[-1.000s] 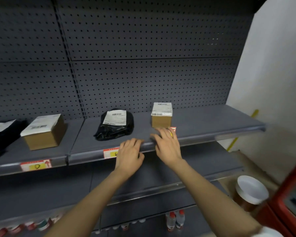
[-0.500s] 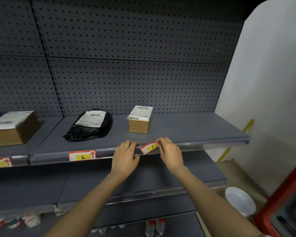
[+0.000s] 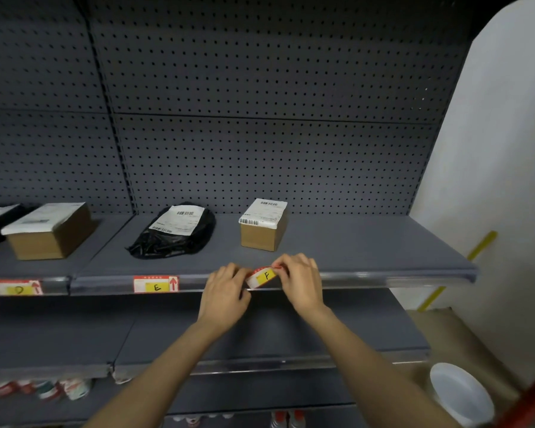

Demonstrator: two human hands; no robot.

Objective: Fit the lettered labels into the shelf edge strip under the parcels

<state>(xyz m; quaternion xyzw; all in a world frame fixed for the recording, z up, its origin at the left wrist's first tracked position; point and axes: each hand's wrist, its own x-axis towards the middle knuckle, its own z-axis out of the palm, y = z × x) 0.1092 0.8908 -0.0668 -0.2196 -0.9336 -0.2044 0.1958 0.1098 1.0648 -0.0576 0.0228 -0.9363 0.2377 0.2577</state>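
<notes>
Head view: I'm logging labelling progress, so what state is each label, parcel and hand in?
F label: tilted, bowed, held by both hands, not seated in the strip.
E label: seated flat in the strip.
D label: seated in the strip.
Small box: upright, closed.
Black bag: lying flat.
Left hand: pinching the label.
Right hand: pinching the label.

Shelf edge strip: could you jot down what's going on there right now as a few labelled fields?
Label in hand: F label, tilted, not yet flat in the shelf edge strip
Held by: left hand and right hand, one at each end
Parcel above: small cardboard box
Already fitted: E label below the black bag parcel; D label further left
</notes>
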